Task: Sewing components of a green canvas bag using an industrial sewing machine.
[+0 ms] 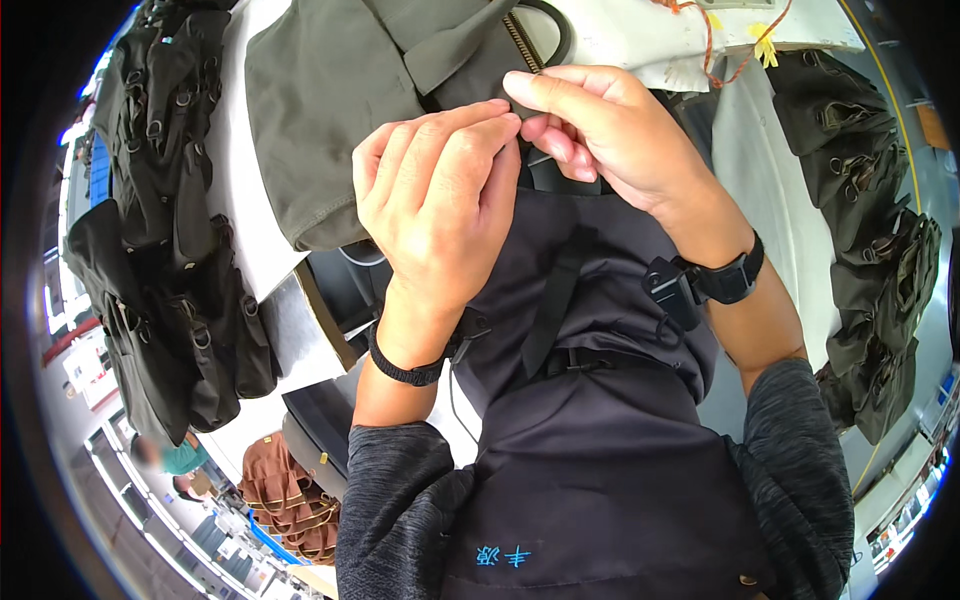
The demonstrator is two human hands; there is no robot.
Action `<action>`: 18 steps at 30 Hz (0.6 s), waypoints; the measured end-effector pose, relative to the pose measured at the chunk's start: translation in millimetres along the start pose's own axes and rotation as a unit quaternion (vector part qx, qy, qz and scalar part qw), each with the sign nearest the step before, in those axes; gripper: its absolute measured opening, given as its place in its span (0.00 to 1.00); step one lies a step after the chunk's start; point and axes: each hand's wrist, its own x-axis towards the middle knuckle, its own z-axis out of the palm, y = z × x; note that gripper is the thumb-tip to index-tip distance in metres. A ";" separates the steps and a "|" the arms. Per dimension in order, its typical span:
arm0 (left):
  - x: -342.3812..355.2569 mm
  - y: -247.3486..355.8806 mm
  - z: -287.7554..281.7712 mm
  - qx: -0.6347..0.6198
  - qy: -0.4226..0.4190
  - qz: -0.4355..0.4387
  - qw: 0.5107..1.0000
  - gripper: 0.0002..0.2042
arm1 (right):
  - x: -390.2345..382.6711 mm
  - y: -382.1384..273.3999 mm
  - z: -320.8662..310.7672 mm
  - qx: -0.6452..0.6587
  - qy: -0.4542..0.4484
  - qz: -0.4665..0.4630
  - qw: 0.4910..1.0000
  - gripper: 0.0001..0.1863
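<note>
In the head view, the olive-grey bag lies just beyond the hands and mostly to their left, on the pale tabletop. The left hand is the nearer one to its broad body: it reaches across the bag's near right part and hides some of it. The bag's near seamed edge sits left of the left wrist. The far end is cut off by the picture's edge, so its full long axis cannot be told.

The relation that seems to matter most is with the brass-toothed zipper. It lies just past the fingertips and runs away from them, leaning slightly left as it goes. The right hand is nearer to it, with thumb and forefinger just beside its near end. A dark looped handle curves beyond the right hand.

Both hands are narrow, their fingers curled and their fingertips drawn close to each other, the left coming in from the left and the right from the right. Dark material shows between the fingertips, but whether either hand grips it, or something smaller, cannot be told; the left thumb is hidden.
</note>
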 end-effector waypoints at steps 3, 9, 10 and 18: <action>-1.5 1.8 1.2 0.002 -0.010 -0.001 1.000 0.10 | -0.5 1.6 1.0 -0.010 0.013 -0.003 1.000 0.18; 11.9 9.8 -13.2 -0.017 -0.078 -0.036 0.996 0.10 | 2.6 14.0 -5.9 0.028 -0.001 -0.029 0.999 0.17; 21.3 6.4 -22.4 -0.064 -0.130 -0.054 0.988 0.10 | 3.1 14.2 -3.1 0.032 0.011 -0.029 0.999 0.17; 152.7 -19.3 -0.3 0.030 -0.237 0.300 0.924 0.13 | 1.7 10.4 5.6 -0.003 0.058 -0.038 0.998 0.18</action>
